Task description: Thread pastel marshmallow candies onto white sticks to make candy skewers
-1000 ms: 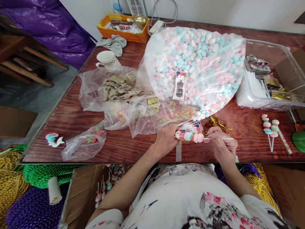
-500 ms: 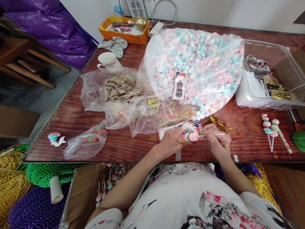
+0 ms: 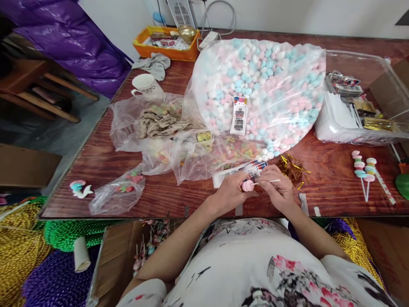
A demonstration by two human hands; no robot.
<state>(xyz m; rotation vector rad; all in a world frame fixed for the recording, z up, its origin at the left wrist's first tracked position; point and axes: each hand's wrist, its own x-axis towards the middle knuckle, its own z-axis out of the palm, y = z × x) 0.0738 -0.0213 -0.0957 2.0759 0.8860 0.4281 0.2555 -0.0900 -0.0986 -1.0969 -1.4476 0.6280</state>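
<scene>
Near the table's front edge, my left hand [image 3: 230, 190] is closed around a skewer of candy-like pieces, with a pink marshmallow-like piece [image 3: 247, 185] showing at its end. A thin white stick [image 3: 270, 181] runs out of that piece to the right. The fingers of my right hand [image 3: 277, 187] pinch this stick. Behind my hands lies a stack of printed packets [image 3: 223, 175], partly covered by my left hand. Gold tinsel strands [image 3: 292, 170] lie just beyond my right hand.
A big clear bag of pastel candies [image 3: 281, 94] fills the back middle. A plastic bin [image 3: 345, 134], two finished-looking candy skewers [image 3: 360, 170] and a paper strip are on the right. Left are thin plastic bags, a crumpled cloth [image 3: 166, 123], a white mug [image 3: 147, 85] and an orange tray [image 3: 166, 53].
My right hand has moved left, closer to my left hand, and less of the stick shows between them. Less of the candy shows beside my left hand. The view has shifted slightly.
</scene>
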